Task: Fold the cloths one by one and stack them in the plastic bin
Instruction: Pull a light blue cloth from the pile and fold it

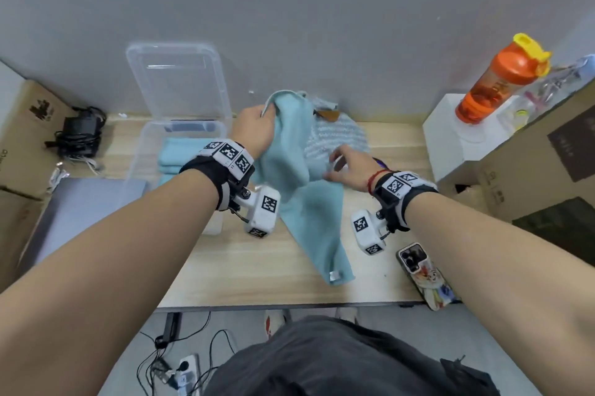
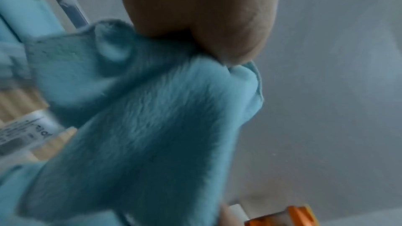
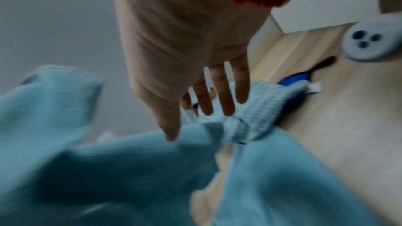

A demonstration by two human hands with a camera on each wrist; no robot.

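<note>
Head view: the left hand (image 1: 254,129) is raised over the back of the pale wooden table (image 1: 257,270), its fingers and thumb curled round the top corner of a soft light-blue fleece cloth (image 1: 309,202). The cloth hangs from that pinch and trails toward the person, its lower end lying on the table with a small white tag at the near corner. In the left wrist view the thumb and fingers (image 2: 228,37) clamp the bunched edge of the cloth (image 2: 139,126).

The right hand (image 1: 349,167) hovers at the cloth's right edge with its fingers spread and nearly straight; the right wrist view, which is blurred, shows the fingers (image 3: 224,92) extended above a ribbed pale-blue striped cloth (image 3: 252,114) and holding nothing. That striped cloth (image 1: 335,141) lies crumpled on the table behind the hanging one, against the grey wall.

The clear plastic bin (image 1: 141,163) sits at the left of the table, its transparent lid (image 1: 177,80) propped upright against the wall. Folded light-blue cloths (image 1: 177,157) lie stacked inside it.

An orange shaker bottle with a yellow cap (image 1: 502,80) stands on a white box (image 1: 450,138) at the right. A phone in a patterned case (image 1: 425,273) lies at the table's near right edge.
</note>
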